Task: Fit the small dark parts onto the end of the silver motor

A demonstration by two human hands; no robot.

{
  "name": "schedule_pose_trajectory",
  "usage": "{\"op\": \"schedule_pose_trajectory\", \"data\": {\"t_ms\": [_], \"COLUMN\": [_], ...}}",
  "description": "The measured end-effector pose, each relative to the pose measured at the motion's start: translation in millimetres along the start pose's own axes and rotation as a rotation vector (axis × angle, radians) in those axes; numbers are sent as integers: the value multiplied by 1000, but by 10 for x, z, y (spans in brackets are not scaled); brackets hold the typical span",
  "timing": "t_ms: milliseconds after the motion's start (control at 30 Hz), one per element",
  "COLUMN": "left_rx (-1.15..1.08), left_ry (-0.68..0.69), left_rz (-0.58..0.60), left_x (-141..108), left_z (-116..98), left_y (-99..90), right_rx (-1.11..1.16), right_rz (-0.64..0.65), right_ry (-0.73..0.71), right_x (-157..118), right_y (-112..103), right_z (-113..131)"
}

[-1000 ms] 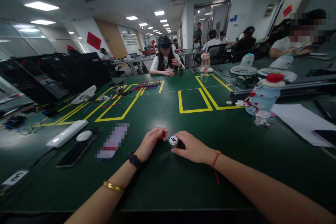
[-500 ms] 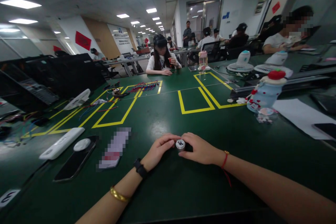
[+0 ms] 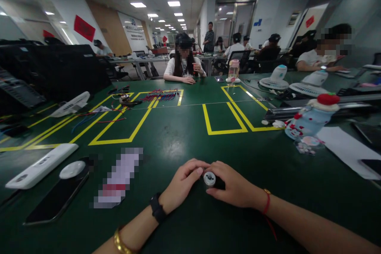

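A small silver motor (image 3: 210, 179) stands upright between my hands, close to the near edge of the green table. Its round top face shows a central boss and dark holes. My right hand (image 3: 235, 182) curls round its right side, with thumb and forefinger closed on it. On the other side, my left hand (image 3: 185, 178) has its thumb tip against the motor and its forefinger reaching behind to meet the right fingers. The left fingertips are partly hidden.
On the left lie a phone (image 3: 56, 194) with a white disc, a white power bank (image 3: 41, 166) and a blurred flat item (image 3: 120, 178). Yellow tape (image 3: 228, 131) marks the table (image 3: 166, 214). Wires (image 3: 162, 94) lie farther back. A blue bottle (image 3: 311, 119) stands right. A co-worker (image 3: 184, 61) sits opposite.
The view has tilted up, so hands and table sit lower in the picture. Both hands stay at the motor, the left thumb now closer against its side.
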State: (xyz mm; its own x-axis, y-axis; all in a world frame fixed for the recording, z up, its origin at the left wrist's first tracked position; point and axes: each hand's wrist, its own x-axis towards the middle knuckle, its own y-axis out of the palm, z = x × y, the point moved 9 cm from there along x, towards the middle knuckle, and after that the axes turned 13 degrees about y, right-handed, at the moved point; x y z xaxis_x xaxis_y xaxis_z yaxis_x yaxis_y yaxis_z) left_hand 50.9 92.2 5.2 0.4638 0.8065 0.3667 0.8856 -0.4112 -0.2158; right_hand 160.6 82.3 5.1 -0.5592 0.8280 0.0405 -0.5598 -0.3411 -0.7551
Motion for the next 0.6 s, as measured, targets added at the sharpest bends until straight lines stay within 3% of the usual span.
{"op": "schedule_pose_trajectory", "data": {"t_ms": [600], "left_rx": [77], "left_ry": [44], "left_rz": [15], "left_x": [37], "left_z": [-129], "left_y": [30], "right_rx": [104], "right_rz": [74], "right_ry": [51], "right_x": [49], "right_y": [36], "right_z": [-11]}}
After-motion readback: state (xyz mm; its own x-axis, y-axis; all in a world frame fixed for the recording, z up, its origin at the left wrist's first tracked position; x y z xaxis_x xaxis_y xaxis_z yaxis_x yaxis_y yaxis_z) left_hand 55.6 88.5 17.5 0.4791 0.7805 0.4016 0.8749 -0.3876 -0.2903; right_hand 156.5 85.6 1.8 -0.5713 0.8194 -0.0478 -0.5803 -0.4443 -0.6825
